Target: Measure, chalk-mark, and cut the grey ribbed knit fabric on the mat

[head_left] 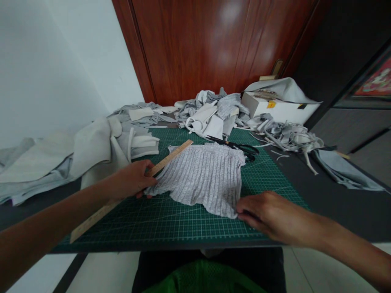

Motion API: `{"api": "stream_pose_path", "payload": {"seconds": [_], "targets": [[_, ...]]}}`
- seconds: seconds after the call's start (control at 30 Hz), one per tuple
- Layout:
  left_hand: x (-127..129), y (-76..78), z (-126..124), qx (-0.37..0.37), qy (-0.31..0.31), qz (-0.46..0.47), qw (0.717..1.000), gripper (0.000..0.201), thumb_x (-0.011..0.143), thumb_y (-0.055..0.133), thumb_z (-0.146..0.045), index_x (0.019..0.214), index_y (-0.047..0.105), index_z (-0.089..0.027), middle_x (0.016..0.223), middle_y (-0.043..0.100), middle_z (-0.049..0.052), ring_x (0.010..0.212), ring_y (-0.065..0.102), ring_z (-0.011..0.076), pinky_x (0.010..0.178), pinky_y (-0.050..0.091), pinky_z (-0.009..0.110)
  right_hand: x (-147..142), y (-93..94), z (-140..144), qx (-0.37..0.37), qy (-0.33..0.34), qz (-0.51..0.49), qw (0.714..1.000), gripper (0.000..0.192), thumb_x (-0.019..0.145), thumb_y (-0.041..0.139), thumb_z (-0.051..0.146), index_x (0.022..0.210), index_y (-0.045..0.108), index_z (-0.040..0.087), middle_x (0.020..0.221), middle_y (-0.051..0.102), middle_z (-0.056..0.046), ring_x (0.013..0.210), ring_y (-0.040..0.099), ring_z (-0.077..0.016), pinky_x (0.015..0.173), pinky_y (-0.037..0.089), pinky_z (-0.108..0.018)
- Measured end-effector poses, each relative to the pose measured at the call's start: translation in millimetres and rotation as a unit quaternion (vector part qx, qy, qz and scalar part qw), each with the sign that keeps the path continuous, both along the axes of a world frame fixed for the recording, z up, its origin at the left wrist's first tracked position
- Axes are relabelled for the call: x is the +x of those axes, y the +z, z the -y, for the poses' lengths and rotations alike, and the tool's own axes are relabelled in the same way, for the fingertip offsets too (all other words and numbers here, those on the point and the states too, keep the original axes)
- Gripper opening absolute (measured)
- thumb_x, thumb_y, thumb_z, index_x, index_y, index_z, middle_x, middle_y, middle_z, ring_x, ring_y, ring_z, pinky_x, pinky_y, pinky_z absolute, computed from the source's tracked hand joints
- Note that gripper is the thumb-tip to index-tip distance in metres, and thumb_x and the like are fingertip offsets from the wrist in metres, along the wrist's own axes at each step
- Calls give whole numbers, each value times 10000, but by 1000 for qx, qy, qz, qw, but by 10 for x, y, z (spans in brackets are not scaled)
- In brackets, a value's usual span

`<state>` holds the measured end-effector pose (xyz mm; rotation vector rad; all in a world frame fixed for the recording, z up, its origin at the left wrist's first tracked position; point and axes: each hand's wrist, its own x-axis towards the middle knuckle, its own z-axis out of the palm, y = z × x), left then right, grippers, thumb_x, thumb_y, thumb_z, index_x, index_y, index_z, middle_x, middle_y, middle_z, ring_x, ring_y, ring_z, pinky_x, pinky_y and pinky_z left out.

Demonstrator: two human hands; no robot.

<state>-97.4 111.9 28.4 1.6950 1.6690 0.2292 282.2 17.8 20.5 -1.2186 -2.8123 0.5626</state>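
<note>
The right hand [269, 215] lies flat, fingers released, on the near corner of the ribbed grey cloth [201, 175] spread on the green cutting mat [159, 224]. The left hand [131, 179] grips the wooden ruler [128, 191] at the cloth's left edge (best kept pressed flat, the cloth taut). Beyond lie black scissors [238, 145]. A white box [277, 108] stands farthest back; its contents are hidden.
</note>
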Motion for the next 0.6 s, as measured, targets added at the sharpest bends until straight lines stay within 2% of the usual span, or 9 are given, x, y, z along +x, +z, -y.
{"api": "stream_pose_path", "payload": {"seconds": [0.13,0.23,0.3,0.43,0.53,0.6], "targets": [[23,-10,56,8,-42,3,999,254,743,657,-386,870,496,-237,620,678,2,441,558,161,423,381,258,222,-26,-100,57,-5,31,998,234,1023,493,134,837,613,206,790,723,-45,653,676,-199,601,348,-317],[70,11,127,32,-75,-43,996,201,746,637,-373,799,493,-242,595,596,-36,468,582,174,449,411,276,451,-54,-128,71,-22,20,997,220,998,502,132,839,627,218,783,729,-41,630,672,-196,584,344,-313],[96,31,172,64,-90,-89,990,169,751,614,-358,753,489,-244,575,535,-50,484,570,174,470,384,283,588,-69,-134,73,-37,5,997,215,962,528,125,810,636,232,736,717,-29,578,648,-191,564,329,-315],[116,63,269,124,-139,-153,970,155,765,602,-334,689,506,-239,593,525,-36,556,555,173,542,322,304,742,-31,-158,44,-72,-12,996,216,917,562,138,794,692,258,729,743,-44,579,679,-232,563,358,-337],[118,70,352,123,-147,-170,967,113,772,602,-316,721,535,-240,643,587,-27,599,592,186,580,329,313,751,28,-201,14,-91,-2,996,222,935,565,205,842,752,281,793,785,-82,689,747,-308,605,437,-378],[123,70,398,123,-148,-179,965,111,784,599,-317,734,532,-243,654,604,-25,607,600,190,591,328,317,743,35,-241,9,-104,7,995,221,932,577,236,823,762,286,786,791,-99,676,746,-325,598,453,-395]]}}
